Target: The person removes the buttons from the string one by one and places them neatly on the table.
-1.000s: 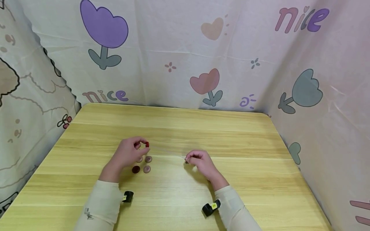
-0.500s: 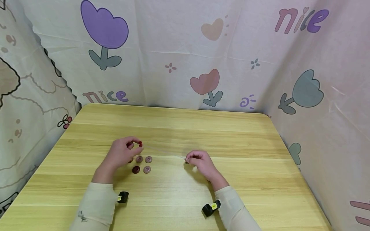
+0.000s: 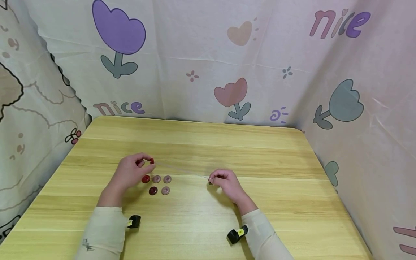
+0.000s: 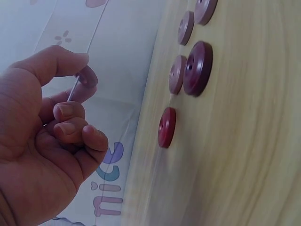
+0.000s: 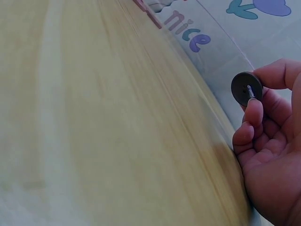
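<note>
My left hand [image 3: 130, 172] pinches a red button [image 3: 152, 161] on edge between thumb and forefinger, above the table's left part. A thin white thread [image 4: 96, 28] runs through this button, and its other fingers are curled in. My right hand [image 3: 228, 185] grips a dark button [image 5: 247, 88] by its rim, close over the table, with thread passing through its holes. Between the two hands the thread [image 3: 182, 169] stretches almost straight. Just below my left hand lie a bright red button [image 3: 146, 179], a dark red button [image 3: 153, 190] and several mauve buttons [image 3: 165, 190].
The light wood table [image 3: 260, 151] is backed by a printed cloth [image 3: 182, 43] that also hangs along both sides. Small black wrist cameras [image 3: 235, 235] project inward from the cream sleeves [image 3: 102, 231] near the tabletop.
My left hand has moved left with the red button, lengthening the thread between the hands. Buttons on the table that it covered now show. My right hand has stayed in place.
</note>
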`<state>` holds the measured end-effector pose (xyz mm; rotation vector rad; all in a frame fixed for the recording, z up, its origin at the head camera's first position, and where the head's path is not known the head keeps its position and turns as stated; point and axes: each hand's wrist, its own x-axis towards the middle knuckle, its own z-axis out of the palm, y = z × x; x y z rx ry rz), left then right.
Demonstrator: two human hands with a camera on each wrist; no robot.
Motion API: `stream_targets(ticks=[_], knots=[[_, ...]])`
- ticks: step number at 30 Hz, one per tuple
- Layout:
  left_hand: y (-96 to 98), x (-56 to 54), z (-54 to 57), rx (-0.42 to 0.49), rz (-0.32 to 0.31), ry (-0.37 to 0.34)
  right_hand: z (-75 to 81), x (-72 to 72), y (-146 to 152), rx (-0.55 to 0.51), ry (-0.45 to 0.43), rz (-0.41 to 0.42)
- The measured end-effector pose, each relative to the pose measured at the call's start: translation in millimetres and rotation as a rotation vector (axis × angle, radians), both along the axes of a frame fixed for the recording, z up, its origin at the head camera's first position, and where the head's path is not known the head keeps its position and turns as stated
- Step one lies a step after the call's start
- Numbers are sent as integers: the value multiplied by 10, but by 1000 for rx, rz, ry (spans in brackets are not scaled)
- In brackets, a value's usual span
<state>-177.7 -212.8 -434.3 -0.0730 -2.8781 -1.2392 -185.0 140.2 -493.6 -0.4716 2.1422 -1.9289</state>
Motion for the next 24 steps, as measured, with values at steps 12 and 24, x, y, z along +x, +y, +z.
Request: stream_targets(ticks=[12,24], knots=[[-182,44,-20,-6,42,8,147,32,-13,23,-18,23],[-296,88,-41,-27,46,60,348,121,-40,13,-10,17]])
